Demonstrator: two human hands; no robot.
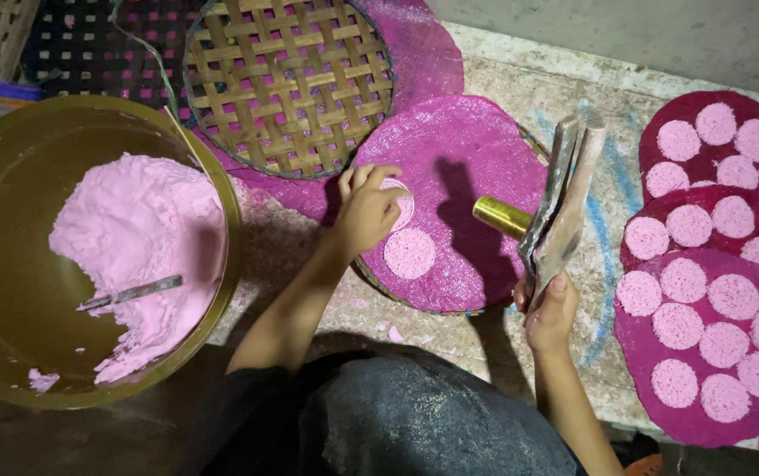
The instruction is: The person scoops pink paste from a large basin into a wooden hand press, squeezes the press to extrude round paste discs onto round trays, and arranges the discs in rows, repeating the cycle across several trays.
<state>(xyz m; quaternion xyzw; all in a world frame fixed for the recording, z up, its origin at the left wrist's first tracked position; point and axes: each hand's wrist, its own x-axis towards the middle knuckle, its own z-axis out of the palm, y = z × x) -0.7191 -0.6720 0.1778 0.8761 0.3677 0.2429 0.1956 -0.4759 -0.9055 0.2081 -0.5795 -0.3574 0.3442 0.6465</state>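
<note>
Head view. We note the left hand (369,211) resting on the magenta tray (476,150), fingers curled down over a pale pink disc (400,201) that it is pressing or setting in place; only the disc's right edge shows from under the hand. A second disc (409,254) lies just below it on the same tray, apart from the first.

The right hand (549,313) is closed around the lower end of a press (560,207), two flat worn paddles held upright and nearly together, with a brass cylinder (501,217) jutting left from them over the tray.

At left, a large brass basin (220,189) holds pink dough (137,251) with a metal spoon (132,291) stuck in it. A bare woven tray (287,84) sits behind. At right, stacked trays (706,353) carry rows of finished discs. All stand on a stained worktop (503,97).

Risks, as we judge them:
- The soft disc may tear or smear if the fingers drag sideways when lifting off.
- The first disc sits close to the second; placing carelessly could let edges merge.
- The press hangs above the tray; a slip of the one-handed grip could drop it on the discs.
- Dough residue in the cylinder could misshape further pieces.
</note>
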